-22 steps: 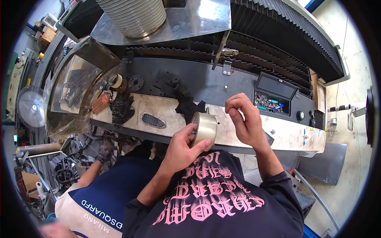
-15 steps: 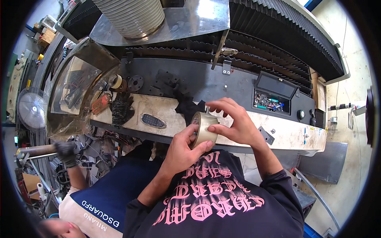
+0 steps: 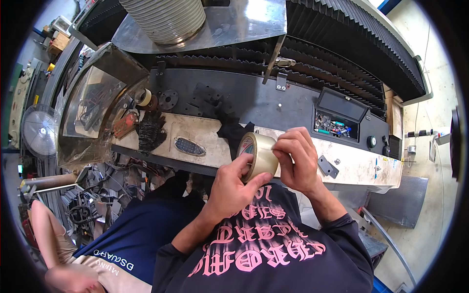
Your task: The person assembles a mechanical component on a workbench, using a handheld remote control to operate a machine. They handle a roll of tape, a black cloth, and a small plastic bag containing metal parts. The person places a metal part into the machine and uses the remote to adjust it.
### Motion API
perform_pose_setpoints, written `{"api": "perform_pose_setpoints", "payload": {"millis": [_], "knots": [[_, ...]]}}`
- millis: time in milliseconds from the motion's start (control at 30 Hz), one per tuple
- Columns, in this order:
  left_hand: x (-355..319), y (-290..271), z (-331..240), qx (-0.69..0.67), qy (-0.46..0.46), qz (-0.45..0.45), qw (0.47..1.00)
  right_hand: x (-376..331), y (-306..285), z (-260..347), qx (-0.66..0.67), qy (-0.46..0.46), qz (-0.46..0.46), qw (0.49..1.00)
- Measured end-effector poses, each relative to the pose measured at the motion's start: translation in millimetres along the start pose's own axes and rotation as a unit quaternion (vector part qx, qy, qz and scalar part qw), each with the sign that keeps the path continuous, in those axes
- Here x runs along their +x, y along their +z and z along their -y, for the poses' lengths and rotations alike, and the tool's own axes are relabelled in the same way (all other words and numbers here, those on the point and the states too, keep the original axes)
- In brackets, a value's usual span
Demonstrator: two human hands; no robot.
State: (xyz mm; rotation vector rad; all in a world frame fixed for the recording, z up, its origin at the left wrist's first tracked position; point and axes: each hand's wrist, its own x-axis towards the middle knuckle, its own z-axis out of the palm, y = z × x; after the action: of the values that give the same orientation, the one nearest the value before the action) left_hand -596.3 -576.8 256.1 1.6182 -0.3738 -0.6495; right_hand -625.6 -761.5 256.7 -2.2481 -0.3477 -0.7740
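A wide roll of clear, tan-looking packing tape (image 3: 264, 155) is held up in front of my chest, over the bench's near edge. My left hand (image 3: 233, 185) is closed round its left side, fingers inside the core and thumb on the outer face. At the roll's right edge, my right hand (image 3: 299, 158) is bent into a pinch, its fingertips against the tape. Whether a loose tape end lies between them is too small to tell. Just behind the roll, a black cloth (image 3: 235, 131) lies on the bench.
On the bench (image 3: 210, 124) lie dark work gloves (image 3: 150, 133), a second tape roll (image 3: 143, 97), a round flange (image 3: 168, 99) and a drilled plate (image 3: 327, 166). An open compartment (image 3: 337, 126) holds small tools. A co-worker (image 3: 141, 234) is close at my left.
My right hand has gone from spread fingers over the roll to a pinch at its right edge. The roll has shifted slightly right. The co-worker's gloved hand has left the view.
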Motion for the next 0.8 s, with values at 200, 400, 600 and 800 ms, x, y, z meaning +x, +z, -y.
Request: {"api": "perform_pose_setpoints", "payload": {"millis": [200,400,600,800], "knots": [[6,10,19,-0.082,0.002,-0.045,0.996,3,-11,14,0.011,-0.02,0.022,1.0],[14,14,14,-0.081,-0.012,-0.052,0.995,17,-17,28,0.039,0.058,0.048,0.996],[11,23,35,-0.065,0.075,-0.014,0.995,40,-22,24,0.054,0.091,0.071,0.992],[17,19,30,-0.059,0.054,-0.068,0.995,43,-30,26,0.053,0.056,0.064,0.995]]}}
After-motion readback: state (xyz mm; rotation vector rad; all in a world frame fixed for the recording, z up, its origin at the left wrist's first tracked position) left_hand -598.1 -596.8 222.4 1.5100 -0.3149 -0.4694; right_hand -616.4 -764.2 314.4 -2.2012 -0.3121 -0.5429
